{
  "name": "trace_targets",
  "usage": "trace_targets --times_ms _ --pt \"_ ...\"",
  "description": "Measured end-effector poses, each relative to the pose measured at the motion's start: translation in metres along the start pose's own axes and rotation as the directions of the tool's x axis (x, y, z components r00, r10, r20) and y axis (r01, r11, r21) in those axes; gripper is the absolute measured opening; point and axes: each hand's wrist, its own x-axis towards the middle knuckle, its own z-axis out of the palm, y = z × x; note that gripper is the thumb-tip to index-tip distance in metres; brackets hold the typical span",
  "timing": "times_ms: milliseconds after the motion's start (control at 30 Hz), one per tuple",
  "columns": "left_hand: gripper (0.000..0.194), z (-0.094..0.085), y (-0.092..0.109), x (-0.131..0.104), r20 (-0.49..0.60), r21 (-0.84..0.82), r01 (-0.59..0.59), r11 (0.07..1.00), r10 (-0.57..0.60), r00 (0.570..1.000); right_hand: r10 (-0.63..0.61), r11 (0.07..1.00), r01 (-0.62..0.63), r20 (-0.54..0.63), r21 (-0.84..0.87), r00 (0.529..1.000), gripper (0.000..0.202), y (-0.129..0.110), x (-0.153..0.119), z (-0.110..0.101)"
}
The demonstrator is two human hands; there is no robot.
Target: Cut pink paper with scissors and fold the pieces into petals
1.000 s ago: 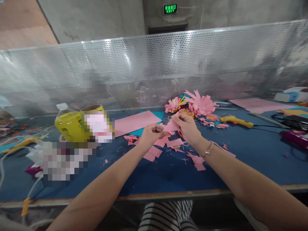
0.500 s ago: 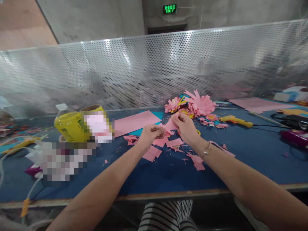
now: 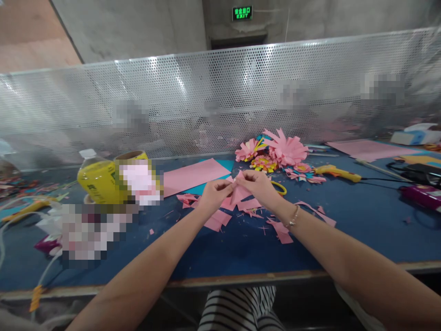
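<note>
A small folded piece of pink paper (image 3: 238, 189) is pinched between both my hands, above the blue tabletop. My left hand (image 3: 217, 193) grips its left side with thumb and fingers together. From the right, my right hand (image 3: 258, 185) holds the same piece, its fingers partly covering it. Pink paper scraps (image 3: 218, 219) lie below the hands. Just behind my right hand shows a yellow scissors handle (image 3: 279, 187). Beyond it sits a pile of paper flowers, the largest a pink flower (image 3: 286, 149).
Pink sheets (image 3: 198, 175) lie on blue paper at the left. A yellow-labelled bottle (image 3: 99, 179) stands beside a yellow roll-like container (image 3: 132, 156). A yellow glue gun (image 3: 337, 173) with a cord rests at the right. A perforated metal screen (image 3: 206, 110) runs along the back.
My right hand has come left and down, bringing the pink paper against my left hand. More of the scissors handle and the yellow flower now shows.
</note>
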Motion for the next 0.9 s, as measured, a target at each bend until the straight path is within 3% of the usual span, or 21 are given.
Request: trace_targets --times_ms 167,400,900 --pt "0.024 -0.0015 -0.0016 0.0005 0.035 -0.005 0.004 1.0 -0.003 0.999 -0.044 0.999 0.044 -0.009 0.0 0.999 0.023 -0.0014 -0.0009 0.002" --pt "0.024 -0.0031 -0.0024 0.0008 0.044 0.02 -0.048 0.999 0.047 0.998 -0.008 1.0 0.009 -0.043 0.027 0.999 0.019 -0.0023 -0.0026 0.0032" --pt "0.025 -0.0028 -0.0048 0.001 0.022 0.134 -0.035 0.99 0.032 0.999 0.048 0.998 -0.045 -0.089 0.042 0.995 0.015 -0.0001 0.0023 0.0003"
